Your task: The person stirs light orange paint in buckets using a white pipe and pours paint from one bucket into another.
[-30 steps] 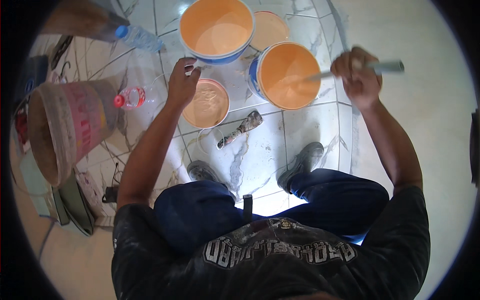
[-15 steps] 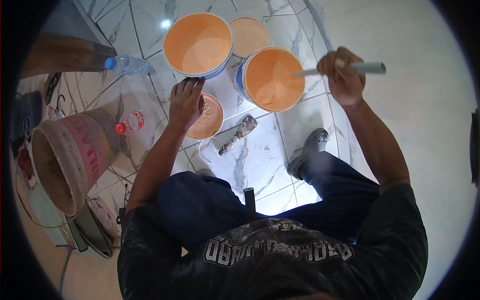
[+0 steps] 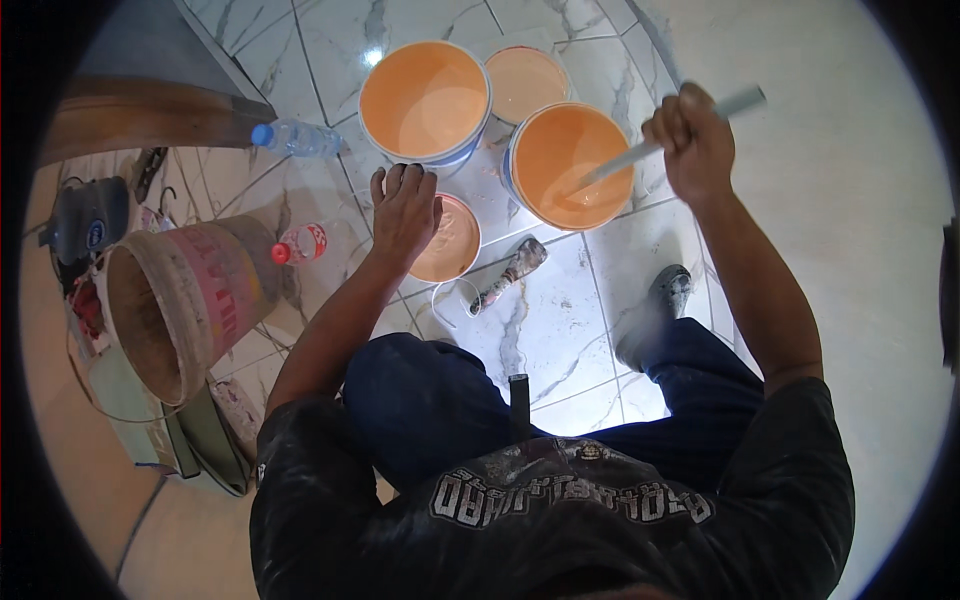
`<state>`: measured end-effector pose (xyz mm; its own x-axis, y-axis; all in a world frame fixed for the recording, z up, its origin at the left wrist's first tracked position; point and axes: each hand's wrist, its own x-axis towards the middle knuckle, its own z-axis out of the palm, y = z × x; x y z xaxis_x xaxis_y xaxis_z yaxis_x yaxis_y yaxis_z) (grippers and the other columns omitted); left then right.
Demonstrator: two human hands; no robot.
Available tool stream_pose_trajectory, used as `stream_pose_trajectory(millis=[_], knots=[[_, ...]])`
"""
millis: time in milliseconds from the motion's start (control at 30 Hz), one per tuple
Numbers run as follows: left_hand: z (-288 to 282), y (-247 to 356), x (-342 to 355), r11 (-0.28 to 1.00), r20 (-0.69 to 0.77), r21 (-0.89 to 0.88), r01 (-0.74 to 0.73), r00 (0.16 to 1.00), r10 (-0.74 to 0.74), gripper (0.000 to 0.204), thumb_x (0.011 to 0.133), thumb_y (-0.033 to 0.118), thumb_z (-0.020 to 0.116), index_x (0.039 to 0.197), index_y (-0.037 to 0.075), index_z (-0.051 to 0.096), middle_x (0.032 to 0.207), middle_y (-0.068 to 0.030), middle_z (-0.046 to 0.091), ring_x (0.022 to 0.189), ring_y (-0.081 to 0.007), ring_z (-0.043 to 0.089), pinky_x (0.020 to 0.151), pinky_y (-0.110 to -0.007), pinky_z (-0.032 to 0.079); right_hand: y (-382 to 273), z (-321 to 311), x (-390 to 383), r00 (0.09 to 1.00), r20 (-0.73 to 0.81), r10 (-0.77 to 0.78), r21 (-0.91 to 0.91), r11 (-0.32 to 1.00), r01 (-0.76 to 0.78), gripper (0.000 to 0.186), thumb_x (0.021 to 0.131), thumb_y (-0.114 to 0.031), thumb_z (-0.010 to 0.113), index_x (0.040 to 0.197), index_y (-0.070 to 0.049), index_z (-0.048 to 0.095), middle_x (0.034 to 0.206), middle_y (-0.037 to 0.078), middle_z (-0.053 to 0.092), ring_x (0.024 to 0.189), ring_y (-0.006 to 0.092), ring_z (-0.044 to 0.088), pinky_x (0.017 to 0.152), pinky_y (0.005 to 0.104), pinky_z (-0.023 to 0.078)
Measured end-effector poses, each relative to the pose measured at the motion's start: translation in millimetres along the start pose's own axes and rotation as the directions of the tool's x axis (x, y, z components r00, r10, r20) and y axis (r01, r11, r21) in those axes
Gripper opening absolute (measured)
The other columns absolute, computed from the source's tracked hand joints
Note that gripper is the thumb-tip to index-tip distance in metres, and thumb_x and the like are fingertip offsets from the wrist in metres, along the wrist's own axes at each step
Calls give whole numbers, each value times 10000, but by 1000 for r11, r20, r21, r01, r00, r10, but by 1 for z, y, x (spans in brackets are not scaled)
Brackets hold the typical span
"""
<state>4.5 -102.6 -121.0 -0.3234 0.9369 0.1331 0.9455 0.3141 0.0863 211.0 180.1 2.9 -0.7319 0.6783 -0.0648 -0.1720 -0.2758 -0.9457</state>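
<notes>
My right hand [image 3: 692,145] is closed round a pale grey pipe [image 3: 635,155]. The pipe slants down to the left, its lower end in the orange paint of the right-hand bucket [image 3: 508,172]. My left hand [image 3: 405,208] is palm down, fingers loosely bent and slightly apart, at the left edge of a small round tub [image 3: 455,240] of orange paint. Its fingertips are just short of the large paint bucket [image 3: 463,153]; whether they touch anything is hidden. A paint-stained brush [image 3: 510,272] lies on the tiles beside the small tub.
Behind the buckets is a round pale-orange lid or container [image 3: 525,82]. To the left lie a blue-capped bottle [image 3: 297,138], a red-capped bottle [image 3: 302,243] and a large tipped dirty bucket [image 3: 235,285]. My knees and shoes flank the tiled floor [image 3: 560,345].
The pipe's lower end has moved down into the right-hand bucket's paint, its angle steeper. My left fingertips have come slightly away from the large bucket's rim. The whole view has shifted.
</notes>
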Motion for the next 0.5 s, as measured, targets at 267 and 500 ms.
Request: stream_pose_trajectory(millis=[267,500], knots=[[-99,-19,76,927,138,-365,-89,979,148,208,834,258,639,849,54,601,755,-126,637,738,-308,622,776,-457,455,29,-42,68,921,-387,-37,-444,883,-151,410,859,-257,619,1129,27,498,987,132,611,927,223,627,814,363,461],[-131,-37,140,903,468,-426,52,867,170,312,826,261,647,721,-25,574,598,-158,537,514,-281,509,536,-388,418,46,-4,19,755,-500,-424,-691,721,-52,558,869,-322,631,1266,22,444,1137,177,531,991,279,553,885,417,450]])
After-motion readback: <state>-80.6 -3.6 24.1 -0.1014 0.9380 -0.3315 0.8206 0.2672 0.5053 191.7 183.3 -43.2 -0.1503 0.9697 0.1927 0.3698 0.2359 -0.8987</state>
